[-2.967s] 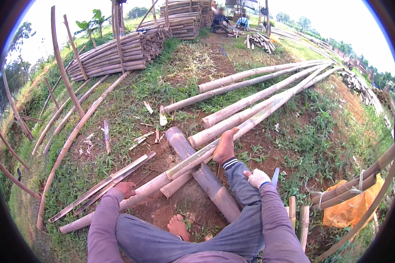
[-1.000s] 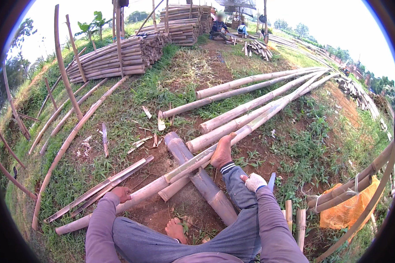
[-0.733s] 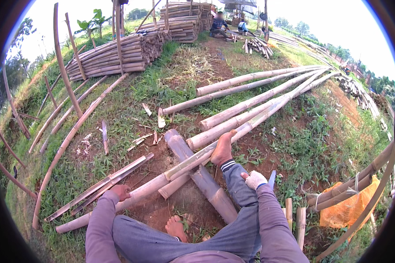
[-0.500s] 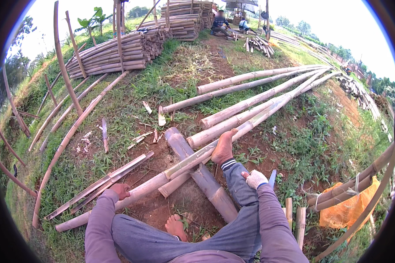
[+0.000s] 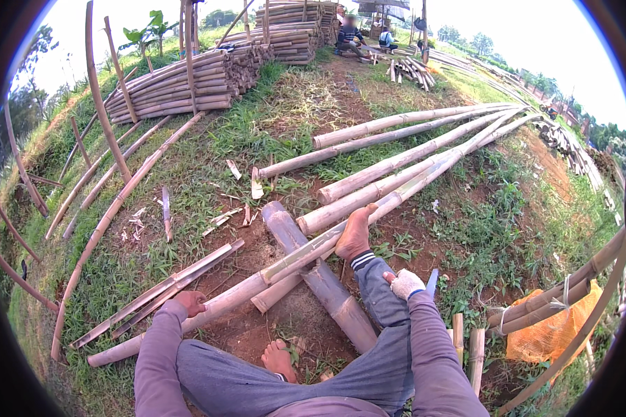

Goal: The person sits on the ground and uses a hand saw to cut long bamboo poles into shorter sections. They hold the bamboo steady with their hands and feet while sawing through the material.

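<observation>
A long bamboo pole (image 5: 292, 260) slants from the lower left up to the far right. It lies across a thick grey bamboo log (image 5: 327, 285). Near its close end, my bare left hand (image 5: 190, 303) is curled on the pole. My right hand (image 5: 405, 283), in a white glove, is closed beside my right knee. A pale flat blade (image 5: 432, 281) sticks out past this glove; its handle is hidden, so I cannot tell the tool's exact kind. My bare right foot (image 5: 356, 233) presses on the pole, and my left foot (image 5: 278, 358) stands on the soil.
More bamboo poles (image 5: 396, 165) fan out ahead. Split bamboo halves (image 5: 167, 285) lie at the left. Stacked bamboo (image 5: 181, 83) stands behind upright stakes. An orange mesh sack (image 5: 553, 323) and tied poles (image 5: 535, 316) are at the right. Two people (image 5: 351, 38) sit far off.
My hands, feet and the pole hold the same place. Far off, one seated person has straightened up a little.
</observation>
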`<state>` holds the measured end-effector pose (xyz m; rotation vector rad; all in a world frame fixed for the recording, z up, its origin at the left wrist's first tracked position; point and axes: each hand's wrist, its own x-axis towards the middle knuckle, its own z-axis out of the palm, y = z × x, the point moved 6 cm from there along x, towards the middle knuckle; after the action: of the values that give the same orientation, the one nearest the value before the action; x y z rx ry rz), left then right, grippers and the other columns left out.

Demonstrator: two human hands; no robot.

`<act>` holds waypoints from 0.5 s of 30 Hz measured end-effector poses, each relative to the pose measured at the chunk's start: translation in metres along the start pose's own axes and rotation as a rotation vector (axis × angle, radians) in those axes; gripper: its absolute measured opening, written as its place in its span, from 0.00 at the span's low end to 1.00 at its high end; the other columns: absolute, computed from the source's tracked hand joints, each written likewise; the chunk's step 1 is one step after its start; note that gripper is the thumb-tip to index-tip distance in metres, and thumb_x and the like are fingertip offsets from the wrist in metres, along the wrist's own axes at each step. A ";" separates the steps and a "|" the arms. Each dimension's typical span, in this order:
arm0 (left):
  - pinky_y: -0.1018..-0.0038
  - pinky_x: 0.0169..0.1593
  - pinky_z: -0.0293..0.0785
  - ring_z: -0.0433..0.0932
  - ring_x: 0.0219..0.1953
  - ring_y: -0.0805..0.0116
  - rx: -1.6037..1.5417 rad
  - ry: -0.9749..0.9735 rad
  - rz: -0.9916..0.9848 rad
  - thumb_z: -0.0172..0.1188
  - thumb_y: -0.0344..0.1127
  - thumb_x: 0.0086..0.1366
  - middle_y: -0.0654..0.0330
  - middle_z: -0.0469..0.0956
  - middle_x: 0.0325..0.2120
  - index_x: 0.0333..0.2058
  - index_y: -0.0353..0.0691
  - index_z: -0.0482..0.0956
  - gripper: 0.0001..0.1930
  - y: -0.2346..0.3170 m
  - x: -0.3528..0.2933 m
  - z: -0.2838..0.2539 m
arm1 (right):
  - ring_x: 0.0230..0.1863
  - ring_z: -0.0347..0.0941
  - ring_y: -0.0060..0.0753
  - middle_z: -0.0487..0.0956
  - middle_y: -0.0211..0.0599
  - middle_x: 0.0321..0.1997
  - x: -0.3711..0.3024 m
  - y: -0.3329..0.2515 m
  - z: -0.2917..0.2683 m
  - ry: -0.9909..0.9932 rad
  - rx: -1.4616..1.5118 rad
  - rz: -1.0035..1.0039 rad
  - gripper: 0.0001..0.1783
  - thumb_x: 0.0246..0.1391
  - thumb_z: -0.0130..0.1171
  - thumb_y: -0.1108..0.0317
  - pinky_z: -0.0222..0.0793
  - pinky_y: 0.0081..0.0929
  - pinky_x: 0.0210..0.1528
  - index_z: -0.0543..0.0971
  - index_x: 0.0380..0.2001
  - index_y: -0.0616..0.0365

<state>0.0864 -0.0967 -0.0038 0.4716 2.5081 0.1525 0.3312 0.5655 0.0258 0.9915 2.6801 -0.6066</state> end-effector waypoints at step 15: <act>0.57 0.65 0.77 0.85 0.58 0.50 0.013 -0.006 -0.005 0.67 0.59 0.69 0.46 0.88 0.52 0.67 0.51 0.79 0.33 -0.010 0.002 0.005 | 0.65 0.78 0.65 0.83 0.68 0.57 0.006 0.003 0.005 0.007 0.001 -0.006 0.47 0.69 0.51 0.27 0.72 0.54 0.67 0.85 0.54 0.67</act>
<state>0.0844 -0.1051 -0.0114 0.4707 2.5055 0.1323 0.3293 0.5686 0.0180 0.9878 2.6903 -0.6074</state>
